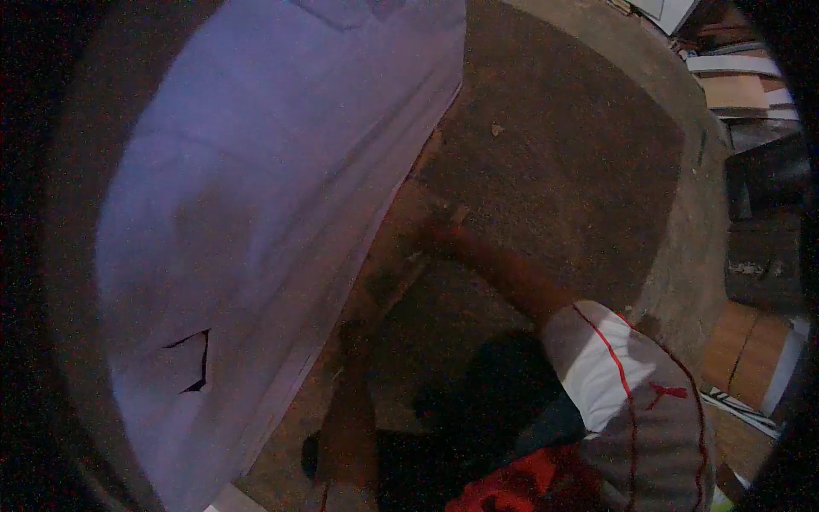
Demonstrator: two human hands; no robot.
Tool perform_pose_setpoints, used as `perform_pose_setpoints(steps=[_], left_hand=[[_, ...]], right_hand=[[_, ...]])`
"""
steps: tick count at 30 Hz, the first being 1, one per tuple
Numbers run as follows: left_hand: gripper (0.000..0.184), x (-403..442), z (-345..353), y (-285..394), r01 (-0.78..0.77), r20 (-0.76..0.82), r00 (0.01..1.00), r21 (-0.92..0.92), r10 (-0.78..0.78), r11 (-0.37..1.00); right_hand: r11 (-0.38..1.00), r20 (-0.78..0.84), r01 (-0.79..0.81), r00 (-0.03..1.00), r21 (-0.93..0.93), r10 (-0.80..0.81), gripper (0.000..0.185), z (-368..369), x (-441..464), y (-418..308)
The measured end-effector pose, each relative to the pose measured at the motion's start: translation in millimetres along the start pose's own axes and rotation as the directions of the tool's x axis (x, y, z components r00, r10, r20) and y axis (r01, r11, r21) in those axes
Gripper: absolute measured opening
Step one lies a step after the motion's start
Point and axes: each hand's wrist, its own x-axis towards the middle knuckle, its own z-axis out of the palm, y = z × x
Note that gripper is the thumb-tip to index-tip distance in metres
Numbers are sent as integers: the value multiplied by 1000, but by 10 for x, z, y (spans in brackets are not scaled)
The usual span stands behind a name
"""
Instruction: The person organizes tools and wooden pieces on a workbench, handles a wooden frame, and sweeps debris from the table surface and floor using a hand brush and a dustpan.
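A pale lilac cloth (pixel 247 188) lies over a long, broad surface on the left, with an angular dark tear or mark low on it. Along its right edge runs a brownish, wood-like strip (pixel 414 200). My right hand (pixel 437 236) reaches in from the right and is at this strip, beside the cloth's edge. Lower down, my left hand (pixel 357 331) is close to the same edge, its arm coming up from the bottom. Both hands are in deep shadow. Their fingers blend into the dark, so I cannot see what they grip.
Dark brown ground (pixel 554 145) spreads to the right, bordered by a paler curved strip (pixel 682 230). At the far right stand dark boxy objects (pixel 765 183), a brown box (pixel 744 354) and stacked light boards (pixel 734 90). Red cloth (pixel 529 486) shows at the bottom.
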Motion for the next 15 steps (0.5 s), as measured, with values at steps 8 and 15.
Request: perform_pose_setpoints(steps=[8,15], left_hand=[[32,-183,313,391,-18,23,1000,-9,18,1000],[32,-156,-473,136,-63,110,992,-13,64,998]], right_hand=[[999,-52,27,998,24,-25,18,-11,-394,292],[999,-30,-7,1000,37,8,16,-273,-319,-212]])
